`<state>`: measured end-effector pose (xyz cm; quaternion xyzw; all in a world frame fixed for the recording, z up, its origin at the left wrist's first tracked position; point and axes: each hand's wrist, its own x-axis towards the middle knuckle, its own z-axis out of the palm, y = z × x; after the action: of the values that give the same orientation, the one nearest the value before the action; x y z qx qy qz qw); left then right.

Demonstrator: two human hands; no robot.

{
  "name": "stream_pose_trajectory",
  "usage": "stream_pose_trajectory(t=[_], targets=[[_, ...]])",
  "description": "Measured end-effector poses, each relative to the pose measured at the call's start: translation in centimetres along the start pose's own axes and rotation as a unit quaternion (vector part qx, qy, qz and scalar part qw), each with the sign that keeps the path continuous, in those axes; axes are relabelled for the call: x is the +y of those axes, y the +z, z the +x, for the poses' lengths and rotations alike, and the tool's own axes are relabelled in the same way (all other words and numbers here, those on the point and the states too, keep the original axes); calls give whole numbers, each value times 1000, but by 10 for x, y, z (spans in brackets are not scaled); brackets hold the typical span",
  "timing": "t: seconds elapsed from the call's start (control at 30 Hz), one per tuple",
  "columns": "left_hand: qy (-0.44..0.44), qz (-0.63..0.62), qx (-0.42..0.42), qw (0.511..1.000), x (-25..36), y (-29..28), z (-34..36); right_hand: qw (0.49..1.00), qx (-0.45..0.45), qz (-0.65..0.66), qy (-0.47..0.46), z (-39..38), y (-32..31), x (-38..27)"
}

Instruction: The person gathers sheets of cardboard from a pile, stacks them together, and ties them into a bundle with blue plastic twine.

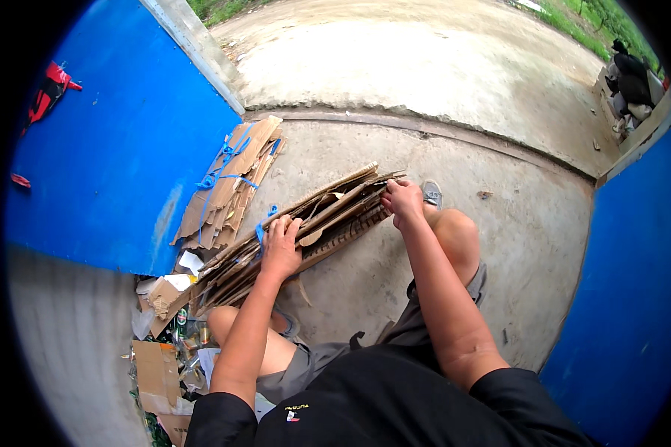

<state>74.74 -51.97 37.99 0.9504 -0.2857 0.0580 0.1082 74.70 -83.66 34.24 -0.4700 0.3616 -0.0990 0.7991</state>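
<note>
A stack of flattened cardboard (335,214) stands on its long edges between my legs, running from lower left to upper right. My left hand (279,249) grips its top edges near the middle, fingers bent over the sheets. Right beside those fingers is some blue twine (269,214) on the stack; how it runs under the cardboard is hidden. At the far right end, my right hand (402,201) is closed on the edges of the sheets, the thumb side toward the stack.
A second cardboard bundle (218,197), tied with blue twine, leans by the blue panel (127,134) at left. Boxes (156,369), bottles and scrap lie at lower left. Another blue panel (619,276) stands at right. Beyond a raised threshold (440,128) lies pale ground.
</note>
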Motion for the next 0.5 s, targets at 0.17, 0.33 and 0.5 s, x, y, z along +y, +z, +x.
stream_pose_trajectory(t=[0.17, 0.33, 0.5], targets=[[0, 11, -4, 1000, 4, -2, 0, 995, 11, -93, 26, 15, 19, 4], [3, -31, 7, 1000, 0, 4, 5, 995, -62, 2, 80, 53, 0, 17], [6, -44, 15, 999, -7, 12, 8, 971, -33, 224, 78, 40, 0, 37]])
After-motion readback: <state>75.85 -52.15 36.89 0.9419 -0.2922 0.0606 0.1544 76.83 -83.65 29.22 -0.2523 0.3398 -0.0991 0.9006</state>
